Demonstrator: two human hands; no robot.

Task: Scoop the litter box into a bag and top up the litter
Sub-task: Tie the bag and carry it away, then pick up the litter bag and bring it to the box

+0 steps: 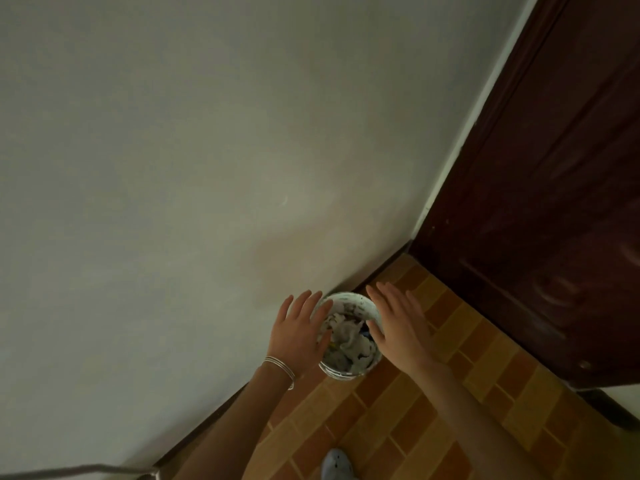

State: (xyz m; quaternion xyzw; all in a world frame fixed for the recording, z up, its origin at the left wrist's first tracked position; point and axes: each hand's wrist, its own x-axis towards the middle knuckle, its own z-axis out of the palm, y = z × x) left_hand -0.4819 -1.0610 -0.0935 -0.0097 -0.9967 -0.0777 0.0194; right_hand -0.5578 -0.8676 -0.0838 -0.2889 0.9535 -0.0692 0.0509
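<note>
While hands flank it, bucket stands upright.

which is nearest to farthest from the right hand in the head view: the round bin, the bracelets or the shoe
1. round bin: directly below the right hand, whose thumb lies over its rim.
2. bracelets: on the other arm, across the bin to the left.
3. shoe: at the bottom edge of the view, back toward the person.
</note>
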